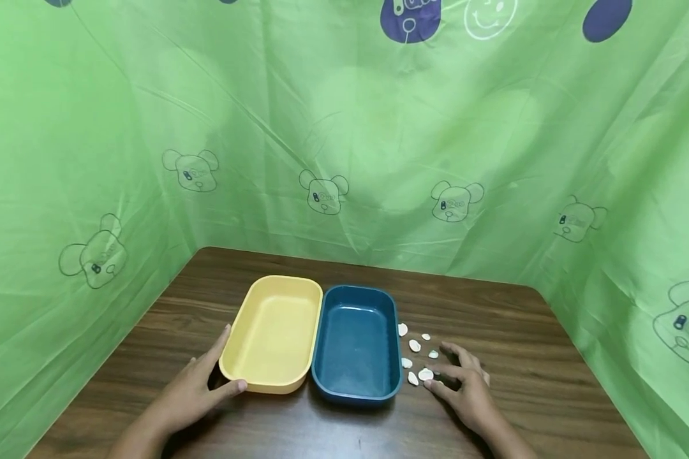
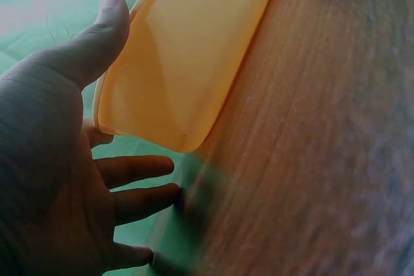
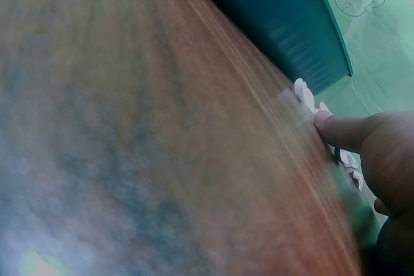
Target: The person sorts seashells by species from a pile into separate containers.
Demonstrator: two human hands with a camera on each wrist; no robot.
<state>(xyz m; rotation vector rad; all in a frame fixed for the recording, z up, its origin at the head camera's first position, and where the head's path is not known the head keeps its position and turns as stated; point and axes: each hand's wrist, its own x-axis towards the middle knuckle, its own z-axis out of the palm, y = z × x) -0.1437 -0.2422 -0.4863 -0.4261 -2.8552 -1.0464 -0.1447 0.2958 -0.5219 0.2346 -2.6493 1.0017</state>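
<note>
A yellow rectangular tray sits on the table, its long side against a dark blue tray. Beside the yellow tray's near left corner is my left hand, with thumb and forefinger spread along the rim; in the left wrist view its other fingers reach out loosely below the tray. Small white shells lie scattered to the right of the blue tray. Over the nearest ones is my right hand, its thumb tip at a shell, fingers apart. The right wrist view hides most of its fingers.
The brown wooden table reaches back to a green curtain printed with bear faces, which hangs behind and on both sides. The blue tray's wall rises close to the shells in the right wrist view.
</note>
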